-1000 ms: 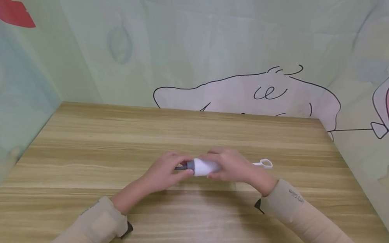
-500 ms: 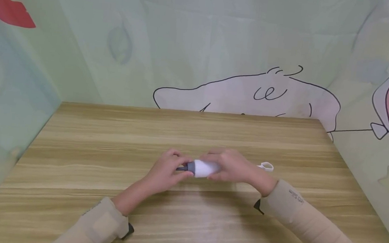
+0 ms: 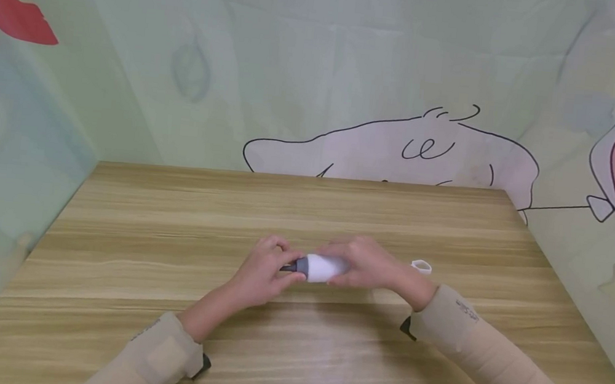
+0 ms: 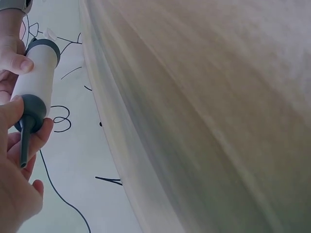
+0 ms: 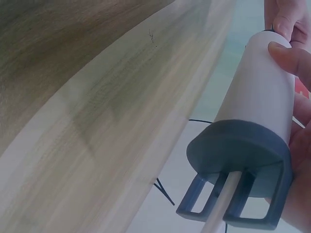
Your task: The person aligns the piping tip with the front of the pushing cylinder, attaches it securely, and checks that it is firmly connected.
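Observation:
A large syringe with a white barrel (image 3: 322,269) is held sideways above the table. My left hand (image 3: 263,272) pinches its dark grey nozzle cap (image 4: 34,108) between thumb and fingers, and the thin nozzle (image 4: 25,145) points back toward that palm. My right hand (image 3: 362,262) grips the barrel, covering much of it in the head view. At the barrel's other end, the right wrist view shows a grey collar (image 5: 238,145) with two finger loops and a white plunger rod (image 5: 223,199). The plunger's ring handle (image 3: 415,265) peeks out past my right wrist.
The wood-grain table (image 3: 173,204) spreads under both hands. Behind it and at both sides hang printed cloth walls (image 3: 296,79) with cartoon line drawings, right beyond the table's edges.
The plunger's ring handle has dropped slightly in the head view, and its rod is now hidden behind my right wrist. My left fingers have shifted a little on the cap; both hands stay in place.

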`<state>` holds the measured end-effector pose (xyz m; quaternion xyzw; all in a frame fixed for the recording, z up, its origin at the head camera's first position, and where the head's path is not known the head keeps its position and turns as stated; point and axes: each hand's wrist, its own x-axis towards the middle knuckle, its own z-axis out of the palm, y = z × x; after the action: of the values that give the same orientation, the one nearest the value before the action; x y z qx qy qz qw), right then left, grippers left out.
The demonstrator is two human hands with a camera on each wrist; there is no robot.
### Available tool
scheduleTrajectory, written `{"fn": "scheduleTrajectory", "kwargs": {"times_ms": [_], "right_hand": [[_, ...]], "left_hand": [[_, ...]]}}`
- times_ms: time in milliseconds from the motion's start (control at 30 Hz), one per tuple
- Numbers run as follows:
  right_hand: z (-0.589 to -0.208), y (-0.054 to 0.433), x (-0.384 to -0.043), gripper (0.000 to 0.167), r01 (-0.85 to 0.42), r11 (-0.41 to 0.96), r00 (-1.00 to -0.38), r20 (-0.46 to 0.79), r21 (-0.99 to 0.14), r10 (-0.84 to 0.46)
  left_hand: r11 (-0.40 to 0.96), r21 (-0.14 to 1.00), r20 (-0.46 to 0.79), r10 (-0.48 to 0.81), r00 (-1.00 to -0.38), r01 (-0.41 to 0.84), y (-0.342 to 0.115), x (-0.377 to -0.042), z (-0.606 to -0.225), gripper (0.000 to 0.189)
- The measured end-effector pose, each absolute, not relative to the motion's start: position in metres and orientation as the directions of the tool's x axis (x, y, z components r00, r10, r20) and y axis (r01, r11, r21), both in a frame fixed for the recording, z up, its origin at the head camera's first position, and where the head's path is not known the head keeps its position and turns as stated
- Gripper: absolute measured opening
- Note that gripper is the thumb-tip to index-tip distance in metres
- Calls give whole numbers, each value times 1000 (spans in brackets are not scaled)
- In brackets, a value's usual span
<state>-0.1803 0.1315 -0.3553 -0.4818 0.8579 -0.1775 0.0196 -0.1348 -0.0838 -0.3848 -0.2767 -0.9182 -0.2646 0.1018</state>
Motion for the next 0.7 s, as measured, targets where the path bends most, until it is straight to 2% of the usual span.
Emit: {"fn": "scheduleTrajectory", "kwargs": {"times_ms": [333, 700], "right_hand": [[-357, 133, -180, 42, -816, 465, -534, 142, -344, -833], [-365, 129, -190, 48, -801, 548, -580, 88, -243, -810]], "left_hand": [[687, 415, 365, 474, -801, 596, -84, -135, -388, 28], [757, 403, 262, 444, -857, 515, -87, -150, -394, 38]]}}
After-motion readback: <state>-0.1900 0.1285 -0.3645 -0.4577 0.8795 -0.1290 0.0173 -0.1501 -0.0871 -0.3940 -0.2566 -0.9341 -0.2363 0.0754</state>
